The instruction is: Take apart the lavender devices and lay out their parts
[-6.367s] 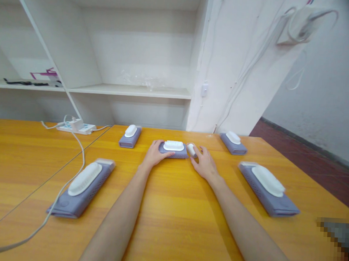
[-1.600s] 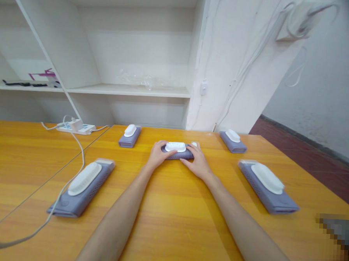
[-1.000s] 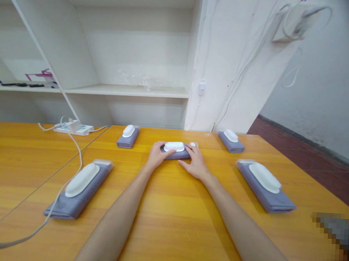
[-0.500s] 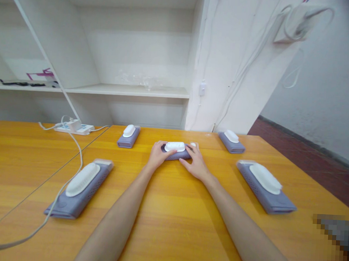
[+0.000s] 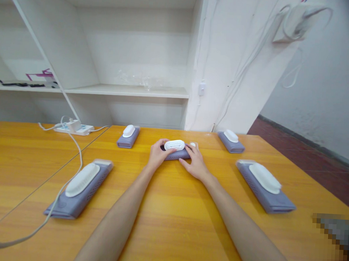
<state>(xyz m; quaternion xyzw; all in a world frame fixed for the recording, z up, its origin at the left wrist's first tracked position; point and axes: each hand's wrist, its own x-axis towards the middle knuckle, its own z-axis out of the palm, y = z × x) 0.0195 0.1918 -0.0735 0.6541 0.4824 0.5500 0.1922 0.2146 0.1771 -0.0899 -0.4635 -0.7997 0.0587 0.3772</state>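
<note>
Left hand (image 5: 157, 155) pinches the white piece (image 5: 174, 145), apparently adjusting it; spread right hand (image 5: 195, 164) holds the box (image 5: 178, 155). The next move calls for steadiness.

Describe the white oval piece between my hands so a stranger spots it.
On the orange table, go to the far middle. Between the left hand and right hand is a grey-purple box, with the white oval piece above it. Four similar white ovals rest on other boxes; only this one touches the left hand.

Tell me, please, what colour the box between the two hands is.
The box is greyish purple, seen best in the head view.
</note>
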